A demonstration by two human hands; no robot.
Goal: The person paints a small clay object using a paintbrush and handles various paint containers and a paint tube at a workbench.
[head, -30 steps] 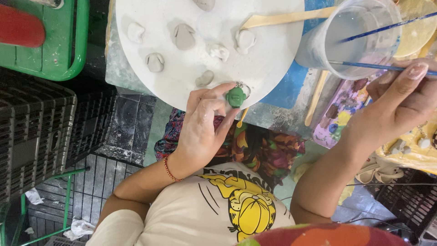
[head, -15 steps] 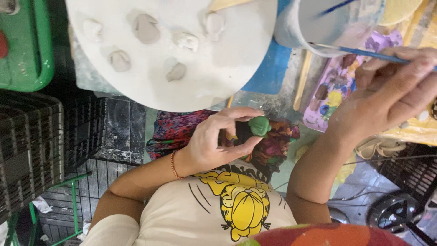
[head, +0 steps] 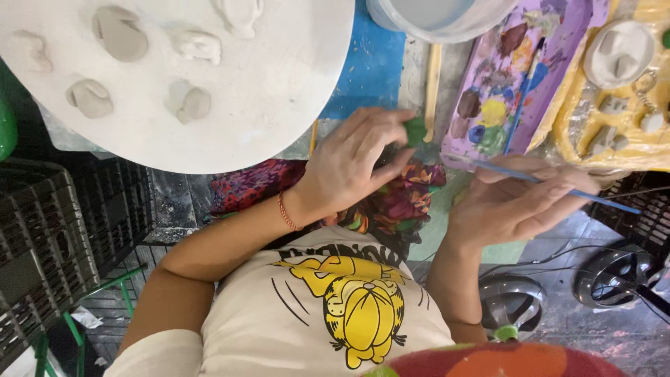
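My left hand (head: 356,164) pinches a small green-painted clay piece (head: 416,130) between thumb and fingertips, over a multicoloured cloth (head: 398,202) on my lap. My right hand (head: 520,202) holds a thin blue paintbrush (head: 551,185) pointing left, its tip near the green piece. A purple paint palette (head: 520,63) with blobs of several colours lies just beyond both hands, with another brush lying on it.
A round white board (head: 279,77) carries several unpainted grey clay shapes (head: 120,33). A clear water cup (head: 440,17) stands at the top. A yellow tray (head: 628,132) on the right holds more clay pieces. Black wire crates (head: 56,230) sit left; a wooden stick (head: 433,84) lies by the palette.
My left hand has carried the green piece rightward toward the palette. My right hand has come down beside it with the brush. The view has shifted right and closer.
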